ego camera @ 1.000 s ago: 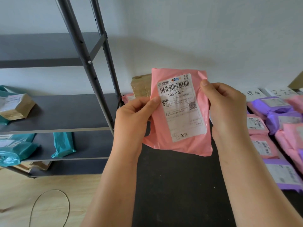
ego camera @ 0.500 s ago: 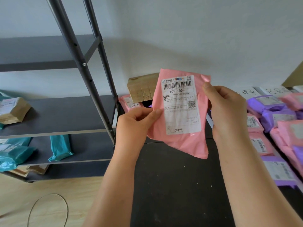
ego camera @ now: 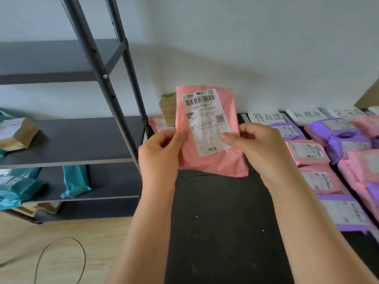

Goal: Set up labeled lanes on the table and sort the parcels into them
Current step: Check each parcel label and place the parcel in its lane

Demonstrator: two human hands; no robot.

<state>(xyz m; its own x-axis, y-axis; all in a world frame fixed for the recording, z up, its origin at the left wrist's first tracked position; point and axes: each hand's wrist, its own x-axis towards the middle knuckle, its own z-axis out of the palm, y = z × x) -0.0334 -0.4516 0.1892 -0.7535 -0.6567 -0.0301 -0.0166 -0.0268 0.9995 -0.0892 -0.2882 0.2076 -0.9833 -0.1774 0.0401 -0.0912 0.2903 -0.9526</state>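
I hold a pink parcel [ego camera: 207,160] with a white shipping label upright above the black table [ego camera: 221,222]. My left hand [ego camera: 160,152] pinches its left edge. My right hand [ego camera: 256,146] grips its right side, thumb lying across the label. White lane labels [ego camera: 265,116] with handwritten characters lie along the table's far edge. Below them, pink parcels [ego camera: 307,152] and purple parcels [ego camera: 287,131] lie in rows on the right.
A brown box [ego camera: 167,108] and another pink parcel [ego camera: 158,124] sit at the table's far left corner. A grey metal shelf [ego camera: 71,140] stands left, bearing teal parcels [ego camera: 74,181] and a brown parcel [ego camera: 16,133]. A cable loops on the wooden floor [ego camera: 61,259].
The parcel has turned more upright and my right thumb has slid from its top right edge down onto the label. The view has shifted, showing the lane labels.
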